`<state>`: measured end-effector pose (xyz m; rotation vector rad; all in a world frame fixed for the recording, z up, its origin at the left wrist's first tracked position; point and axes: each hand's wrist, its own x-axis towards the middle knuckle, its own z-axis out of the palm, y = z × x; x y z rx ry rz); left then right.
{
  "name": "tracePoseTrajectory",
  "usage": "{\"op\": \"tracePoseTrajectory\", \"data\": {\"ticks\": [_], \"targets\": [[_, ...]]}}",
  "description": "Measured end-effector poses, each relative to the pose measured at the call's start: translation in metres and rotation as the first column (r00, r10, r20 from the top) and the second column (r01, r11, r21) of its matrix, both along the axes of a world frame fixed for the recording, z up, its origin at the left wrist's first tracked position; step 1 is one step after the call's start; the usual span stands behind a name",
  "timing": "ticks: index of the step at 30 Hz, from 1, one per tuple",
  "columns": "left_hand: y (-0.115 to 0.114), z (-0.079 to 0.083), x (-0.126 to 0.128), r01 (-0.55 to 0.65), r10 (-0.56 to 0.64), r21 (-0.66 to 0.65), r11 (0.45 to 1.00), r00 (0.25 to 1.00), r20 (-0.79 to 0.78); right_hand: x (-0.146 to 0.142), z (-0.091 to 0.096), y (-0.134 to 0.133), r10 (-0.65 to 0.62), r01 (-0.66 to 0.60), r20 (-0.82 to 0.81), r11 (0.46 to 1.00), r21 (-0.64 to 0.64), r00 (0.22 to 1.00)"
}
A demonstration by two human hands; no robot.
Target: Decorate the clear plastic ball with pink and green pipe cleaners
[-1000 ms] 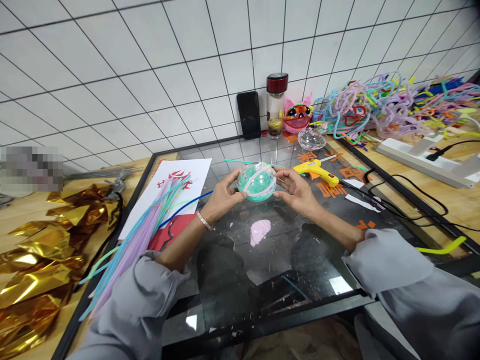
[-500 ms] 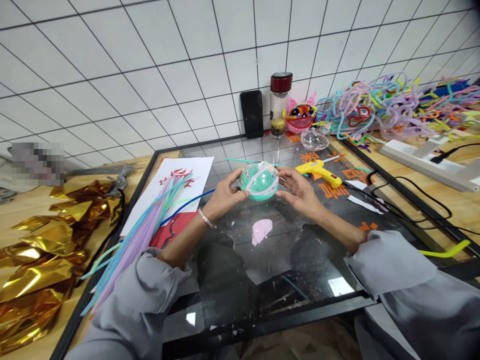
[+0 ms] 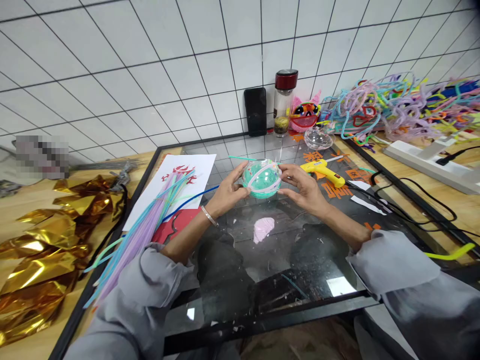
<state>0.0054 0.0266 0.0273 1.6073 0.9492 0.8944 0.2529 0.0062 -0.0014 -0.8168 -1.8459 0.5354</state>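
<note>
Between my hands, above the dark glass board, is a clear round plastic dome [image 3: 264, 175] lined with green and crossed by pale lilac strips. My left hand [image 3: 230, 190] grips its left side, thumb at the lower edge and fingers behind. On the opposite side, my right hand [image 3: 303, 187] pinches the rim with thumb and fingers. A pale pink flat piece [image 3: 263, 229] lies on the board below. Just beyond my right hand rests a yellow glue gun [image 3: 324, 172]. Further back sits a second clear dome [image 3: 318, 138].
Pipe cleaners in lilac and blue [image 3: 140, 235] lie on white paper [image 3: 202, 170] at left, beside gold foil [image 3: 52, 240]. A phone [image 3: 255, 112], a glass bottle [image 3: 284, 105] and a pink animal face [image 3: 304, 115] stand at the back. A power strip [image 3: 431, 165] lies right.
The view has shifted slightly. Both hands keep hold of the dome, which looks almost unchanged in position and tilt.
</note>
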Motion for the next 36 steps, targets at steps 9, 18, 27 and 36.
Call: {"op": "tracePoseTrajectory", "data": {"ticks": [9,18,27,36], "targets": [[-0.003,0.001,0.001,0.026,-0.025,0.015,1.000,0.999,-0.024,0.005,0.006,0.000,-0.114,0.055,0.236,0.969,0.241,0.965],[0.000,-0.005,-0.001,0.040,-0.039,0.086,0.996,0.999,-0.014,0.005,0.005,-0.002,-0.124,0.043,0.237,0.946,0.320,0.963],[-0.002,-0.002,0.001,0.018,-0.016,0.055,0.998,0.999,-0.031,0.003,0.004,-0.004,-0.175,0.071,0.281,0.937,0.343,0.944],[-0.004,-0.002,0.001,0.001,0.000,0.044,0.999,1.000,-0.026,0.000,0.011,-0.009,-0.312,0.112,0.356,0.868,0.484,0.881]]}}
